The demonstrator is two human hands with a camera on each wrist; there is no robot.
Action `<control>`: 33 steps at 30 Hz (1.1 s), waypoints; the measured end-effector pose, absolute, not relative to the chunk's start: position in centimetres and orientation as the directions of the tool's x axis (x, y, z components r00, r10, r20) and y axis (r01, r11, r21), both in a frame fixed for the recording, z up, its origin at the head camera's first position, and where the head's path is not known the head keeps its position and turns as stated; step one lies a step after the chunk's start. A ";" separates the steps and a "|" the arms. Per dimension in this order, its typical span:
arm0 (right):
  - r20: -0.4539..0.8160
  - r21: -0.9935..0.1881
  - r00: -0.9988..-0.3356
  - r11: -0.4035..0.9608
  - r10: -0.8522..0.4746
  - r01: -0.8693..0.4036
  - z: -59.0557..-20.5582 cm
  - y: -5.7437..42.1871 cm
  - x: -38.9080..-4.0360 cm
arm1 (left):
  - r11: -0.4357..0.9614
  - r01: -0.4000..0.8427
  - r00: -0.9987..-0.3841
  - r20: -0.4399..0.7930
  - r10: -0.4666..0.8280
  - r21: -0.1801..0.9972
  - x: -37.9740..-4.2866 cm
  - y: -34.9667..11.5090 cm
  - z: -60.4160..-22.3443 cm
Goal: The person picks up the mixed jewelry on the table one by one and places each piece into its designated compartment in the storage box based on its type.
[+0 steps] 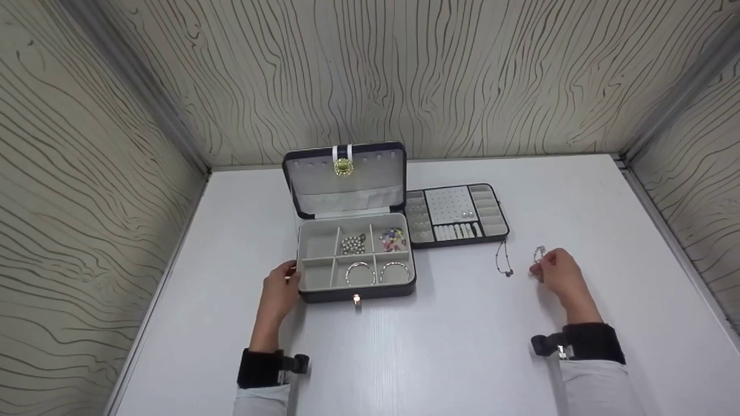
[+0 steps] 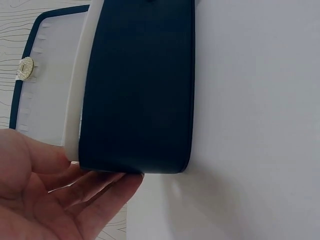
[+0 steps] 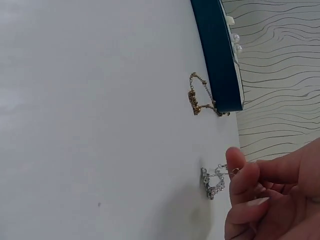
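My left hand (image 1: 281, 293) holds the front left corner of a dark blue jewellery box (image 2: 140, 90), thumb at the pale rim and fingers against the side. The box's lid stands up, with a gold clasp (image 1: 343, 167) on its strap. Pearl beads (image 1: 353, 244), colourful small pieces (image 1: 392, 239) and two silver bangles (image 1: 359, 264) lie in its compartments. Out to the right, my right hand (image 1: 559, 273) pinches one end of a silver bracelet (image 3: 214, 186) between thumb and forefinger. The rest of the bracelet hangs close to the tabletop; whether it touches is unclear.
Beside the box sits a divided jewellery tray (image 1: 494, 235) with pearl earrings (image 1: 467, 214) in its padded panel. A gold-brown chain bracelet (image 3: 194, 102) lies against the tray's front edge. Wood-patterned walls (image 1: 462, 86) enclose the white table (image 1: 439, 346).
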State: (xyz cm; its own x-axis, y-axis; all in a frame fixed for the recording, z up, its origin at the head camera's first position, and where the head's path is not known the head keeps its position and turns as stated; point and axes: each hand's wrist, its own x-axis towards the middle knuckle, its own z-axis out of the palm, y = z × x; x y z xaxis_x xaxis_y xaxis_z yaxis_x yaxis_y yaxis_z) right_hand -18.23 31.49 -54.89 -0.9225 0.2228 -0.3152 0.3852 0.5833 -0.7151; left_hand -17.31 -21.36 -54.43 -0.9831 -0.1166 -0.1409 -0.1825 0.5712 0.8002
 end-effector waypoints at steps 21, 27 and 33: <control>0.064 -0.348 -0.989 0.932 0.135 0.104 -51.4 32.4 -18.7 | 0.595 -0.189 -0.982 -0.144 -0.124 0.781 -17.2 -21.4 -54.5; 0.167 -0.298 -0.979 0.953 0.114 0.060 -50.7 33.7 -19.0 | 0.594 -0.200 -0.980 -0.158 -0.123 0.779 -17.3 -21.4 -54.6; 0.179 -0.369 -0.973 0.927 0.143 0.069 -49.5 35.2 -19.1 | 0.594 -0.199 -0.980 -0.162 -0.115 0.779 -17.4 -21.4 -54.6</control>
